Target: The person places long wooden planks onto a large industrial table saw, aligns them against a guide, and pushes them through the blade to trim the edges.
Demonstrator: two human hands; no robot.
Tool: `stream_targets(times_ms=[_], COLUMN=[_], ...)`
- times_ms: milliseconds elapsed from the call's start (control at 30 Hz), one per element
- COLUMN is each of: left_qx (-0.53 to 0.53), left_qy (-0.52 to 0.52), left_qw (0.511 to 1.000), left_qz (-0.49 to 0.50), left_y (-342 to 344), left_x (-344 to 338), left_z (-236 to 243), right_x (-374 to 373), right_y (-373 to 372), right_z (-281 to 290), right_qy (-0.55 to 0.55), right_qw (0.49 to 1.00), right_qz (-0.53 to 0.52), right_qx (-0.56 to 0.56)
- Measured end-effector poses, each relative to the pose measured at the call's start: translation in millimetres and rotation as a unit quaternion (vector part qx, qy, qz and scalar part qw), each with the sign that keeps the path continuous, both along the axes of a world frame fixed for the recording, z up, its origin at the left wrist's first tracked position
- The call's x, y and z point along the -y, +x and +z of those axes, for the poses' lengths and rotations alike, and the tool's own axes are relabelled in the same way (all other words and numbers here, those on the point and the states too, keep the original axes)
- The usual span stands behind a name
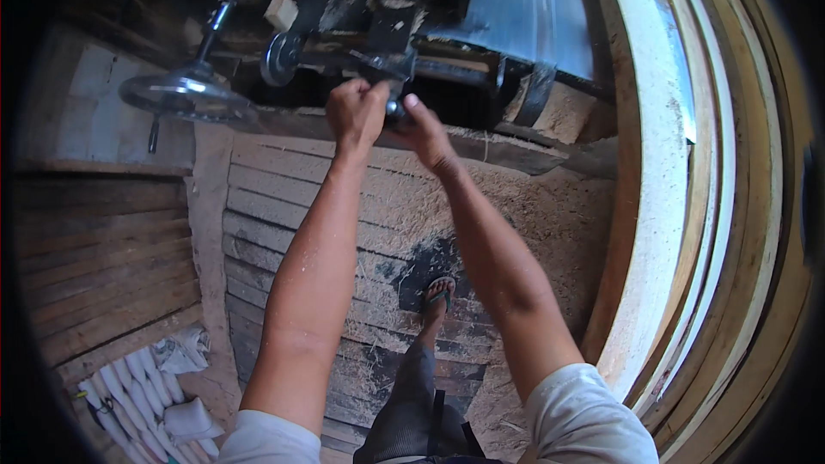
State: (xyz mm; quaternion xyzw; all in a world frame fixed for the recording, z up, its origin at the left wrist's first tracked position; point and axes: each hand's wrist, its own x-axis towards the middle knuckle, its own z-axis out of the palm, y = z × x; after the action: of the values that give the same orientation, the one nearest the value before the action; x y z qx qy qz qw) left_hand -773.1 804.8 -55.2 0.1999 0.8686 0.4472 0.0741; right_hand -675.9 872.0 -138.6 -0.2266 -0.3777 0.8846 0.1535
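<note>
Both hands are close together at the front of a dark metal woodworking machine point(391, 34). My left hand point(354, 119) is closed, its fingers curled at the lower end of an upright metal bracket point(395, 64); what they hold is hidden. A small shiny rounded metal end point(394, 108) shows between the two hands. My right hand point(426, 136) is just right of it, thumb pointing up toward the bracket. The other fingers of that hand curve underneath, mostly out of sight, so its grip is unclear.
A shiny handwheel point(185, 93) with a crank handle projects at left. A round metal knob point(281, 58) and a small wood block point(281, 12) are nearby. Long boards point(649, 206) stand along the right. Sawdust covers the plank floor point(292, 198). White bundles point(137, 391) lie lower left.
</note>
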Motion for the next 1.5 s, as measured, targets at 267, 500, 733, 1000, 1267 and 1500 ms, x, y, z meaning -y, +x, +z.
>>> stream_targets(times_ms=[267,500,733,1000,1267,1500], left_qx=[0.048,0.075,0.186,0.283,0.328,0.323], left_qy=[0.053,0.082,0.144,0.199,0.237,0.257], left_qw=[0.997,0.994,0.972,0.937,0.914,0.909], left_qz=[0.002,0.018,0.019,0.051,0.042,0.062], left_y=[-7,-3,-6,-2,-8,-8], left_x=[-17,-13,-8,-1,-4,3], left_z=[-11,-1,-12,-12,-20,-29], right_x=[-18,-12,-6,-7,-14,-8], right_y=[2,1,9,17,22,20], right_z=[-1,13,30,52,75,72], right_qy=[0.118,0.136,0.184,0.309,0.338,0.372], right_qw=[0.993,0.990,0.980,0.930,0.908,0.893], right_qz=[-0.013,-0.031,-0.053,-0.007,0.026,0.024], right_qx=[-0.023,-0.005,0.050,0.200,0.248,0.254])
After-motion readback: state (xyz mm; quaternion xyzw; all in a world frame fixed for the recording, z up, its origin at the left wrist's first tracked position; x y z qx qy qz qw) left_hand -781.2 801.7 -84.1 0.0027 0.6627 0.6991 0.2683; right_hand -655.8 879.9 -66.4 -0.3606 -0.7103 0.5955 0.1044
